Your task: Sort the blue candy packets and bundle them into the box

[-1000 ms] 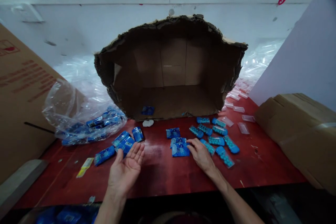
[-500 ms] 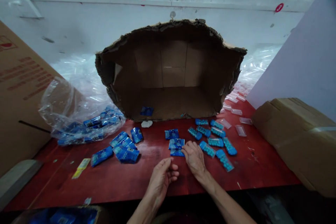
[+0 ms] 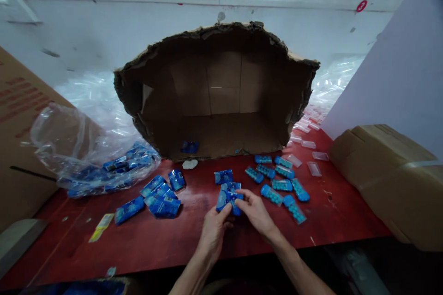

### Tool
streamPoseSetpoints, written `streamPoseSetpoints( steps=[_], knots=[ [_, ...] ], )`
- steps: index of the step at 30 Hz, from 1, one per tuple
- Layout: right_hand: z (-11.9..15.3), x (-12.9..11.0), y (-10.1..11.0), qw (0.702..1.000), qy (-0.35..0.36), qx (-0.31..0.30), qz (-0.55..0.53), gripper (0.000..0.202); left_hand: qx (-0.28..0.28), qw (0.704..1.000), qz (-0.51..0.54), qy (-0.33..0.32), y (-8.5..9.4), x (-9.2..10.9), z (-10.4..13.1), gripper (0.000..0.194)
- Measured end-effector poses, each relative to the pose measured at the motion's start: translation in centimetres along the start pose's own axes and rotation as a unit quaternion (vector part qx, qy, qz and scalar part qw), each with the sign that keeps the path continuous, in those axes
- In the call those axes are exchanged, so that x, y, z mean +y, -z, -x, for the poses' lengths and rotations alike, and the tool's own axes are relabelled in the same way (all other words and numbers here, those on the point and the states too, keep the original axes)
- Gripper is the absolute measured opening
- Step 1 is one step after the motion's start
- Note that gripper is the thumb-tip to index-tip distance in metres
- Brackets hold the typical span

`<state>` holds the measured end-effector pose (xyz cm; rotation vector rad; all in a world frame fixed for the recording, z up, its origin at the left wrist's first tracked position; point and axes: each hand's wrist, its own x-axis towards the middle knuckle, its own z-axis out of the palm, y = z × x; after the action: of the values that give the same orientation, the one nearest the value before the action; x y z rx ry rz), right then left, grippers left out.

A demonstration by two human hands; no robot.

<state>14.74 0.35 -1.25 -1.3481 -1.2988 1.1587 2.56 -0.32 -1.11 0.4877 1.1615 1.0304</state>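
Observation:
A small blue packet [image 3: 224, 198] is held between my two hands just above the red table. My left hand [image 3: 213, 228] pinches its lower left edge, thumb on top. The fingers of my right hand [image 3: 255, 212] close on its right side. Partly behind it lies another blue packet [image 3: 232, 186], and a further packet [image 3: 223, 176] rests beyond that. Right of my hands, several clear tubes with blue caps [image 3: 272, 194] filled with small blue balls lie scattered. Left of them sits a loose pile of blue packets [image 3: 162, 205].
An open cardboard box [image 3: 221, 133] with torn edges stands at the back, one blue packet inside. A clear plastic bag [image 3: 79, 166] of packets lies left. Empty clear tubes [image 3: 314, 169] are at the right, near a closed carton [image 3: 384, 179]. A yellow label [image 3: 101, 228] lies front left.
My right hand has picked up a blue packet from the table and drawn it toward me. My left hand has moved up and taken hold of it too. The view has shifted slightly.

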Motion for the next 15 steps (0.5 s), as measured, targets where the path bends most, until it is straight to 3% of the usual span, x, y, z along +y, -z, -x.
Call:
streamPoseSetpoints(
  steps=[2,4,11,15],
  knots=[
    [-0.6,0.7,-0.3,0.995,-0.056,-0.033,-0.078,0.025,0.002,1.000,0.005,0.003,-0.1,-0.1,-0.2,0.024],
    [-0.9,1.2,-0.6,0.993,-0.067,-0.041,-0.087,0.026,0.010,1.000,0.010,0.004,-0.2,-0.4,-0.4,0.024],
    [-0.9,1.8,-1.2,0.999,-0.035,0.020,0.006,0.023,0.038,0.998,0.041,-0.008,-0.8,-1.2,-1.1,0.023],
    [-0.9,1.8,-1.5,0.999,-0.014,0.010,0.045,0.026,0.033,0.997,0.068,0.015,-1.1,-1.2,-1.1,0.021]
  ],
)
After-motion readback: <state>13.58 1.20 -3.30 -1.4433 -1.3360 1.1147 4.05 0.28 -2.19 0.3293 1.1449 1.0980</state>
